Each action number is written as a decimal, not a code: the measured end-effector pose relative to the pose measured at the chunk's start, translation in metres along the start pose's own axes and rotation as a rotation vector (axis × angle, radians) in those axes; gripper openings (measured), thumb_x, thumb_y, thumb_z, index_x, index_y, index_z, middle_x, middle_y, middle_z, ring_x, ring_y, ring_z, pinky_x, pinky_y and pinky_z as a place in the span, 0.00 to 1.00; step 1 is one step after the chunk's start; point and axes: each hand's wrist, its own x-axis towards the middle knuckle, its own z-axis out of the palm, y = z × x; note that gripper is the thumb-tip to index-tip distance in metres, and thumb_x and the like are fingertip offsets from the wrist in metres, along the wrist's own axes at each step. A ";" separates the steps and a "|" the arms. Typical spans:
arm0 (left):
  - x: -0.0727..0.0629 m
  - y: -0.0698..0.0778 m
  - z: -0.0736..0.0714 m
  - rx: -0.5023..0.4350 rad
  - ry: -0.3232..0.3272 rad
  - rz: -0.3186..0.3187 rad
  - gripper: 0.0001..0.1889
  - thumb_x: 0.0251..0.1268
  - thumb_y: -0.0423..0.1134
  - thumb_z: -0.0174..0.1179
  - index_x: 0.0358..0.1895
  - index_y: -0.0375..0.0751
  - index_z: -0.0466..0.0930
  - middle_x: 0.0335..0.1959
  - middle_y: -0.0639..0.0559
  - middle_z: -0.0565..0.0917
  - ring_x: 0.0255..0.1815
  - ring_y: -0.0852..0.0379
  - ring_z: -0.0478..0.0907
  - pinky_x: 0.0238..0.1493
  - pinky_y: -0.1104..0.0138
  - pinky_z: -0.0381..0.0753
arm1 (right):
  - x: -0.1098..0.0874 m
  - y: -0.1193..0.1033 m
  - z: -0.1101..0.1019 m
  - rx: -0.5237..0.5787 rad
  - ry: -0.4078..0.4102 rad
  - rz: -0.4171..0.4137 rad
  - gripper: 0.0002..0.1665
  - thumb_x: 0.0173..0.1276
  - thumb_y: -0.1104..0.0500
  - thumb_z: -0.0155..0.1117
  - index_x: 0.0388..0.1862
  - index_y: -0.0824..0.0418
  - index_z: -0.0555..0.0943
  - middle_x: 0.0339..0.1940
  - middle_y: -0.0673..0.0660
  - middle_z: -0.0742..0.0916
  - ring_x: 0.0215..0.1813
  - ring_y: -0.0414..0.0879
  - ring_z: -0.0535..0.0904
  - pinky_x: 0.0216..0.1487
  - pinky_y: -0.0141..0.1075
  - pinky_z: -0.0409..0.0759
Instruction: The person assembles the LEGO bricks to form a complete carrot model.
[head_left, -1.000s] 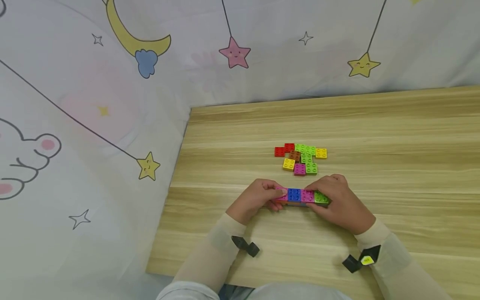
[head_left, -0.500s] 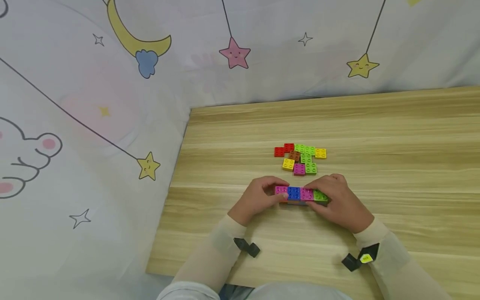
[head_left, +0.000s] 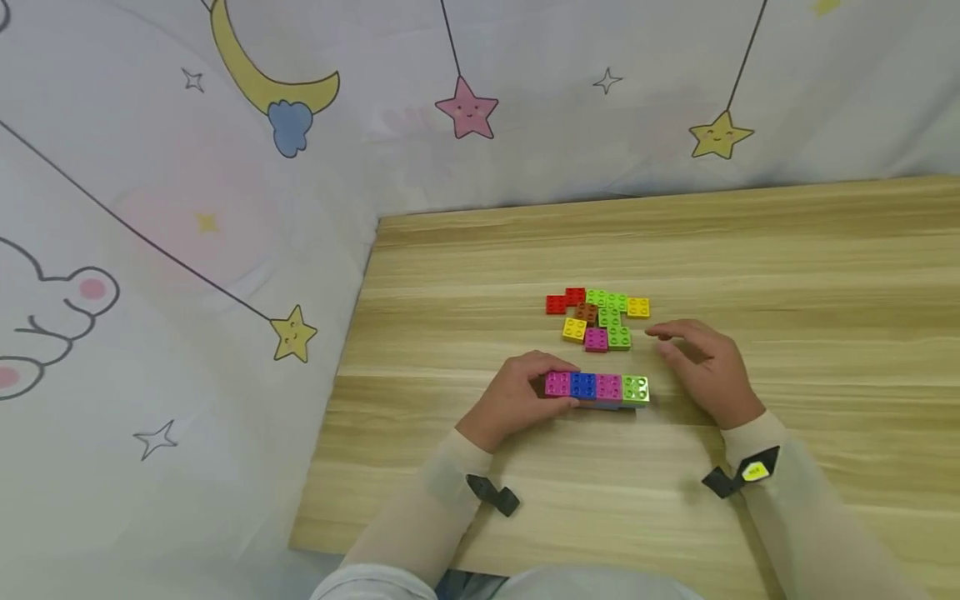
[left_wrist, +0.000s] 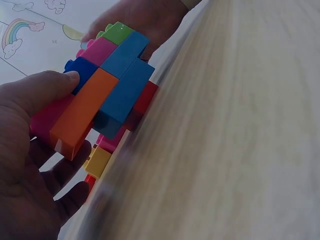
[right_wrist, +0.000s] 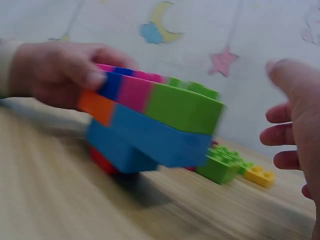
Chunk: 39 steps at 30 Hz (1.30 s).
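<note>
In the head view, my left hand (head_left: 513,398) holds a stack of toy building bricks (head_left: 596,387) by its left end, thumb in front and fingers behind. Its top row runs pink, blue, pink, light green. Under that row, the left wrist view has an orange brick (left_wrist: 82,112) and a blue brick; another blue brick (left_wrist: 127,95) and a red brick (left_wrist: 142,105) sit lower, narrowing the stack toward its base. My right hand (head_left: 708,371) is off to the right, touching nothing, its fingers loosely bent. In the right wrist view, its fingers stand apart from the light green end brick (right_wrist: 185,110).
Behind the stack lies a group of loose bricks: red (head_left: 555,305), brown (head_left: 587,313), yellow (head_left: 574,330), pink (head_left: 596,340) and several light green ones (head_left: 618,337). Another yellow brick (head_left: 638,308) is at its right edge. A patterned curtain (head_left: 555,158) borders the wooden table (head_left: 450,275).
My right hand has let go of the stack's right end and moved right and slightly back. The left hand, first pressing on the pink end, now grips the stack front and back.
</note>
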 end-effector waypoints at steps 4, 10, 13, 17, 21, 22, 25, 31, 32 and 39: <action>-0.002 -0.002 -0.001 0.001 0.003 0.004 0.20 0.60 0.47 0.77 0.56 0.54 0.88 0.51 0.63 0.86 0.53 0.65 0.80 0.58 0.65 0.80 | 0.012 0.016 -0.001 -0.066 -0.001 0.047 0.15 0.67 0.60 0.75 0.52 0.58 0.89 0.50 0.53 0.90 0.53 0.39 0.80 0.57 0.24 0.69; -0.001 -0.002 0.000 0.008 -0.004 0.017 0.21 0.60 0.47 0.77 0.56 0.53 0.88 0.51 0.61 0.86 0.53 0.64 0.79 0.56 0.66 0.80 | 0.024 0.023 0.006 -0.147 -0.146 0.062 0.22 0.62 0.53 0.81 0.54 0.57 0.89 0.54 0.57 0.89 0.59 0.54 0.80 0.62 0.51 0.74; 0.000 -0.002 0.001 0.016 -0.008 0.026 0.21 0.60 0.47 0.77 0.56 0.53 0.87 0.51 0.61 0.86 0.52 0.64 0.79 0.55 0.67 0.80 | 0.029 0.025 0.011 -0.188 -0.196 0.010 0.24 0.61 0.53 0.81 0.56 0.57 0.88 0.53 0.59 0.89 0.57 0.58 0.81 0.62 0.57 0.74; 0.001 -0.001 0.000 0.009 -0.009 0.029 0.20 0.60 0.47 0.77 0.56 0.53 0.87 0.51 0.62 0.86 0.52 0.65 0.79 0.55 0.67 0.80 | 0.035 0.026 0.016 -0.229 -0.230 -0.037 0.24 0.61 0.53 0.81 0.56 0.57 0.88 0.53 0.58 0.90 0.57 0.58 0.81 0.62 0.57 0.74; 0.001 0.000 -0.001 -0.006 -0.007 0.023 0.20 0.60 0.46 0.77 0.56 0.54 0.88 0.51 0.62 0.86 0.52 0.64 0.80 0.55 0.66 0.81 | 0.039 0.025 0.019 -0.257 -0.240 -0.055 0.24 0.60 0.54 0.82 0.54 0.57 0.88 0.51 0.57 0.90 0.55 0.57 0.82 0.61 0.57 0.74; 0.001 0.000 -0.002 -0.010 -0.006 0.022 0.20 0.60 0.46 0.77 0.56 0.54 0.88 0.51 0.62 0.87 0.52 0.64 0.79 0.54 0.66 0.81 | 0.040 0.024 0.019 -0.262 -0.240 -0.057 0.24 0.60 0.54 0.82 0.54 0.58 0.88 0.51 0.57 0.91 0.55 0.57 0.82 0.60 0.57 0.74; 0.001 0.000 -0.002 -0.014 -0.006 0.019 0.20 0.61 0.46 0.77 0.56 0.54 0.88 0.52 0.62 0.86 0.52 0.64 0.79 0.54 0.67 0.81 | 0.040 0.024 0.020 -0.268 -0.234 -0.062 0.24 0.59 0.54 0.83 0.54 0.58 0.88 0.50 0.57 0.91 0.54 0.57 0.82 0.60 0.57 0.74; 0.000 0.001 -0.002 -0.012 -0.009 0.015 0.20 0.61 0.46 0.77 0.56 0.54 0.88 0.51 0.62 0.87 0.51 0.64 0.79 0.53 0.67 0.81 | 0.034 0.016 0.015 -0.198 -0.169 -0.013 0.22 0.60 0.56 0.82 0.54 0.56 0.89 0.50 0.58 0.90 0.52 0.54 0.83 0.57 0.55 0.76; 0.000 0.001 -0.002 -0.014 -0.009 0.014 0.20 0.61 0.46 0.77 0.56 0.54 0.88 0.51 0.62 0.86 0.51 0.64 0.79 0.53 0.67 0.81 | 0.033 0.013 0.014 -0.182 -0.145 -0.005 0.22 0.60 0.57 0.82 0.54 0.56 0.89 0.50 0.57 0.90 0.51 0.53 0.83 0.56 0.53 0.77; 0.000 -0.001 -0.002 0.001 0.010 0.040 0.19 0.61 0.45 0.77 0.56 0.53 0.88 0.50 0.62 0.87 0.50 0.65 0.79 0.53 0.66 0.82 | 0.019 -0.012 0.001 -0.099 -0.006 -0.073 0.24 0.54 0.65 0.84 0.51 0.56 0.90 0.48 0.53 0.90 0.50 0.43 0.81 0.56 0.28 0.73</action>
